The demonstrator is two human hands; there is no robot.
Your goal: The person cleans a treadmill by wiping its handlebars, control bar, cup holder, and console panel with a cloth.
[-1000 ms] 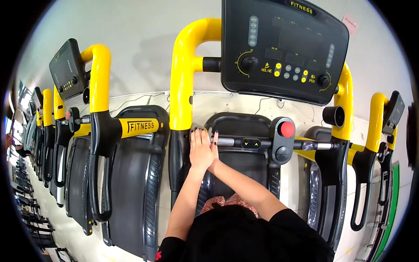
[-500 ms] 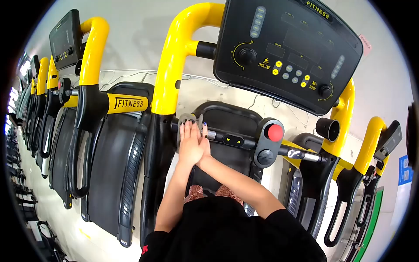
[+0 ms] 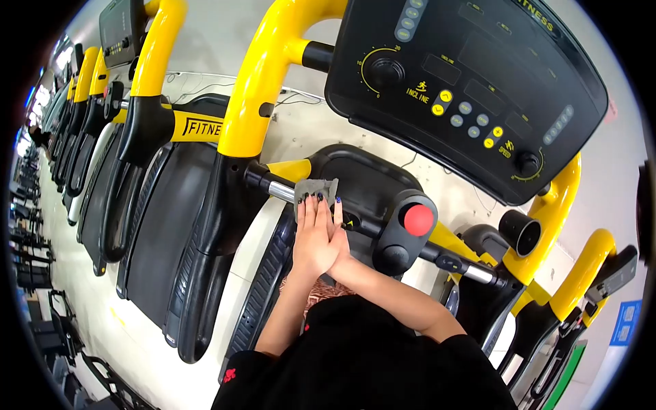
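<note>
A grey cloth [image 3: 316, 188] is draped over the crossbar of a treadmill, under both hands. My left hand [image 3: 316, 242] lies on top of the right with its fingers stretched flat, fingertips on the cloth. Crossed beneath it, my right hand [image 3: 342, 249] presses the cloth against the bar; most of its fingers are hidden, though one with a blue nail shows. Left of the cloth a silver sensor grip [image 3: 281, 191] is bare. To the right of my hands stands a dark control block with a red button [image 3: 418, 220].
Above the bar hangs the treadmill's black console [image 3: 471, 96] between yellow uprights [image 3: 254, 89]. A black cup holder [image 3: 519, 232] sits at right. Several more treadmills line the left, the nearest with a black running belt [image 3: 174, 225]. Another treadmill's yellow upright [image 3: 581, 273] is at far right.
Both hands and the cloth have slid right along the crossbar, away from the left upright, baring the silver grip. The camera has moved nearer and tilted, so the console looks larger.
</note>
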